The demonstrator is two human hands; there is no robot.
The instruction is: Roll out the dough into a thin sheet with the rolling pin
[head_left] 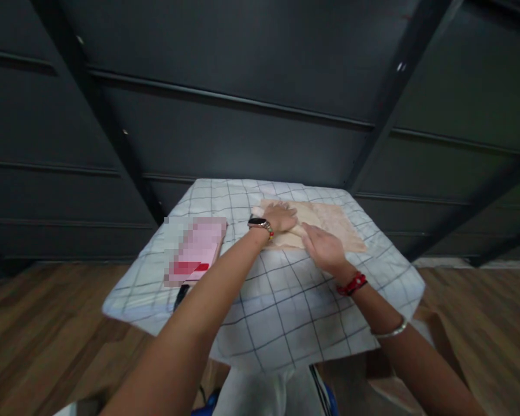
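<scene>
A beige cloth [329, 222] lies flat on a small table covered with a white checked sheet [281, 306]. My left hand [281, 218] rests palm down on the cloth's left part, fingers stretched flat; a watch is on that wrist. My right hand [325, 247] lies on the cloth's near edge, fingers flat and pointing left, close to the left hand. A red beaded bracelet and a silver bangle are on the right forearm. Neither hand holds anything.
A pink blurred flat object [197, 249] lies on the sheet to the left, with a small dark item [181, 296] just below it. A dark panelled wall [242, 115] stands behind the table. Wooden floor [39, 329] surrounds it.
</scene>
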